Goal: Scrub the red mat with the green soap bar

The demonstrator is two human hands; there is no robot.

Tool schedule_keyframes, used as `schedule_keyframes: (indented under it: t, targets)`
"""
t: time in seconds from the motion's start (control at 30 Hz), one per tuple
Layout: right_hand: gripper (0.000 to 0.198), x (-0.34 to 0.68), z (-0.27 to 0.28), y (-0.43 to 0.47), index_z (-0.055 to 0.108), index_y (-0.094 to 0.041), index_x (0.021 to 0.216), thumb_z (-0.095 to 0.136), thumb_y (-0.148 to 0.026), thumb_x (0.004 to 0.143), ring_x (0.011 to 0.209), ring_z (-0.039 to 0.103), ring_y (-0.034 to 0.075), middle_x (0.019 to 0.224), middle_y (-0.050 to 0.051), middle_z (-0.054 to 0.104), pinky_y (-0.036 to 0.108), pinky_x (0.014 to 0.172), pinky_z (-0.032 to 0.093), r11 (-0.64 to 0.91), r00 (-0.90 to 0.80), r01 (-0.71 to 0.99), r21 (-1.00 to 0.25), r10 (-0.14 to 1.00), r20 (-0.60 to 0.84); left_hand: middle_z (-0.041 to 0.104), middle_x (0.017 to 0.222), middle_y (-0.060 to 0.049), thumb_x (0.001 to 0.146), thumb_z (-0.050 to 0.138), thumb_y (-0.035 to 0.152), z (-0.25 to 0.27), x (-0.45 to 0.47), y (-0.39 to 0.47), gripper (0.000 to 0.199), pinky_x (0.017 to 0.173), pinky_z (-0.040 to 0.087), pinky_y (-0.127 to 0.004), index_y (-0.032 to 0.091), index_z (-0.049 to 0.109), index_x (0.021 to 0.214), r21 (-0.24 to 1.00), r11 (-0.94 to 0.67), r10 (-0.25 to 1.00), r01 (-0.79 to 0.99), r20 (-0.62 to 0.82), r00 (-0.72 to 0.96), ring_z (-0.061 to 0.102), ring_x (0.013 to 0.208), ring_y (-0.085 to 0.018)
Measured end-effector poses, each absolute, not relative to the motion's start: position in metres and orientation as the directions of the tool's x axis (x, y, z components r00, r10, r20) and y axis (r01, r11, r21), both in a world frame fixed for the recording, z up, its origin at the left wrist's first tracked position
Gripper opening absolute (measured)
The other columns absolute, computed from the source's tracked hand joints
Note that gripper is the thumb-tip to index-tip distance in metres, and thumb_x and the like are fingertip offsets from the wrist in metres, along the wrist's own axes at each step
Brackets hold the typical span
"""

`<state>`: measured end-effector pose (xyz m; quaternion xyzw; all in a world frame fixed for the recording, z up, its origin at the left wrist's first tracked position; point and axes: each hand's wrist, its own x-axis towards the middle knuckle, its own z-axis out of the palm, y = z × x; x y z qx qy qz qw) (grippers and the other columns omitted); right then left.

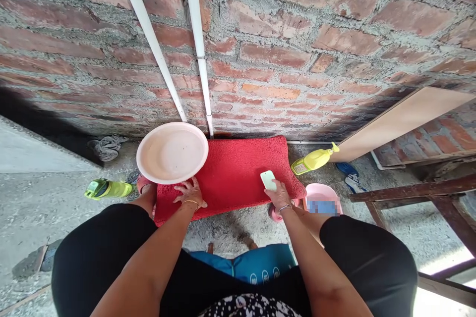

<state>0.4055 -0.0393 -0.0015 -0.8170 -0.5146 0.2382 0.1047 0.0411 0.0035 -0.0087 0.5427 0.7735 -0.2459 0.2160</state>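
Note:
A red mat [238, 173] lies flat on the concrete floor against a brick wall. My left hand [190, 193] rests flat on the mat's near left part, just below a pale pink basin [172, 152] that sits on the mat's left corner. My right hand [278, 194] holds a small pale green bar of soap [268, 180] pressed on the mat's right side. I am crouched, with both knees in black trousers at the bottom.
A yellow bottle [314, 159] lies right of the mat; a green bottle [107, 189] lies to its left. A pink tub [322, 199] stands beside my right hand. Two white pipes [199, 44] run up the wall. A board [401, 119] and wooden frame [439, 193] sit at right.

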Motion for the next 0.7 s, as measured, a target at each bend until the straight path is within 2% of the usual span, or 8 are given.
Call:
schedule_keyframes:
  t: [0.1,0.2,0.27,0.33,0.43,0.5,0.57,0.7]
  targets:
    - [0.060,0.418,0.012,-0.041,0.054,-0.026,0.130,0.064,-0.047,0.074,0.103,0.060,0.022,0.123,0.008,0.053,0.036,0.092,0.047,-0.539,0.427,0.771,-0.339,0.832,-0.353,0.003,0.158,-0.031,0.047,0.085,0.047,-0.006,0.041,0.003,0.137,0.085,0.040,-0.075,0.022,0.004,0.156,-0.140,0.286,0.736,0.948,-0.601,-0.311,0.006,0.139,-0.060]
    - [0.066,0.441,0.025,-0.047,0.050,-0.016,0.134,0.061,-0.047,0.076,0.109,0.057,0.028,0.124,0.016,0.052,0.041,0.092,0.046,-0.674,0.584,0.691,-0.261,0.734,-0.347,0.003,0.158,-0.031,0.047,0.085,0.047,-0.004,0.041,0.004,0.138,0.085,0.041,-0.075,0.021,0.004,0.156,-0.137,0.285,0.731,0.949,-0.610,-0.307,0.005,0.139,-0.060]
    - [0.068,0.442,0.027,-0.051,0.049,-0.013,0.134,0.061,-0.046,0.077,0.112,0.055,0.029,0.123,0.018,0.052,0.041,0.093,0.045,-0.701,0.621,0.666,-0.254,0.710,-0.331,0.002,0.158,-0.031,0.047,0.085,0.047,-0.004,0.041,0.005,0.139,0.085,0.041,-0.075,0.021,0.003,0.156,-0.142,0.288,0.726,0.947,-0.613,-0.313,0.004,0.139,-0.060]
    - [0.066,0.429,0.024,-0.055,0.050,-0.016,0.134,0.062,-0.045,0.076,0.111,0.056,0.026,0.124,0.015,0.052,0.037,0.093,0.045,-0.643,0.556,0.699,-0.313,0.764,-0.326,0.001,0.158,-0.031,0.046,0.085,0.047,-0.004,0.040,0.005,0.140,0.086,0.040,-0.075,0.022,0.001,0.156,-0.142,0.293,0.725,0.946,-0.611,-0.317,0.005,0.140,-0.060]
    - [0.062,0.403,0.015,-0.057,0.054,-0.024,0.129,0.067,-0.041,0.071,0.107,0.057,0.020,0.122,0.007,0.054,0.030,0.094,0.045,-0.471,0.349,0.766,-0.438,0.876,-0.332,-0.001,0.159,-0.031,0.046,0.085,0.047,-0.006,0.039,0.004,0.140,0.087,0.040,-0.075,0.022,0.001,0.156,-0.121,0.289,0.731,0.950,-0.613,-0.301,0.005,0.140,-0.059]
    - [0.061,0.400,0.011,-0.059,0.057,-0.026,0.124,0.071,-0.039,0.066,0.105,0.057,0.019,0.119,0.004,0.056,0.028,0.095,0.044,-0.455,0.318,0.761,-0.463,0.883,-0.345,-0.001,0.159,-0.030,0.046,0.085,0.047,-0.006,0.038,0.004,0.140,0.087,0.039,-0.075,0.022,0.002,0.156,-0.112,0.288,0.733,0.951,-0.613,-0.294,0.004,0.140,-0.059]
    - [0.063,0.414,0.010,-0.063,0.057,-0.025,0.124,0.072,-0.038,0.064,0.104,0.058,0.020,0.119,0.006,0.057,0.030,0.094,0.044,-0.545,0.420,0.720,-0.430,0.835,-0.356,-0.002,0.159,-0.031,0.046,0.085,0.047,-0.006,0.038,0.004,0.140,0.087,0.039,-0.076,0.023,0.001,0.156,-0.112,0.292,0.731,0.950,-0.615,-0.297,0.004,0.140,-0.059]
    - [0.067,0.449,0.016,-0.067,0.052,-0.015,0.130,0.066,-0.042,0.070,0.108,0.058,0.027,0.121,0.016,0.056,0.037,0.091,0.046,-0.745,0.663,0.586,-0.319,0.667,-0.340,-0.002,0.159,-0.030,0.047,0.084,0.046,-0.007,0.040,0.005,0.139,0.088,0.040,-0.075,0.022,0.000,0.156,-0.130,0.298,0.722,0.946,-0.618,-0.312,0.002,0.140,-0.059]
